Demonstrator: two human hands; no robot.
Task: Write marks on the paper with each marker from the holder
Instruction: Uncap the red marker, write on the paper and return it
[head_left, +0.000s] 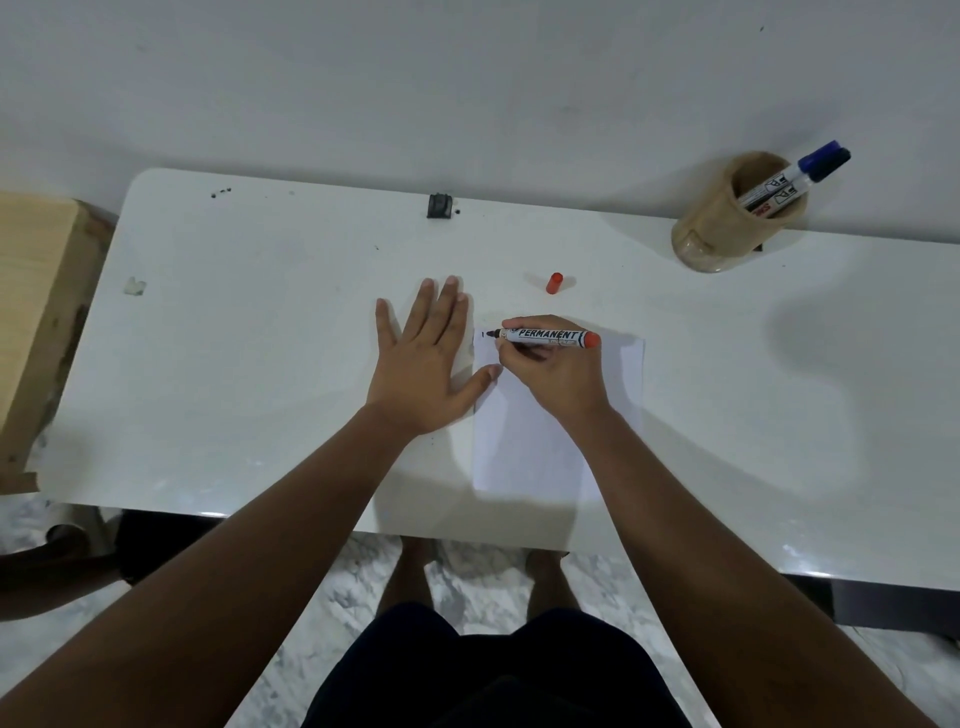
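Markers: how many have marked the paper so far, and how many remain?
Done: red cap off, lying on the table. In hand: right hand holds the red permanent marker, tip at the paper top-left; left hand steadies it. Left: two markers wait in the holder.

- Plain room, likely a home or a study corner.
- White surface (260, 312) pushed against bare white wall (467, 78).
- Marble-patterned floor (322, 613); wooden furniture (36, 291) just beside.

The right hand (558, 371) and forearm are covering much of the paper (524, 447), the holder (727, 218) is hiding two markers' (795, 179) lower barrels.
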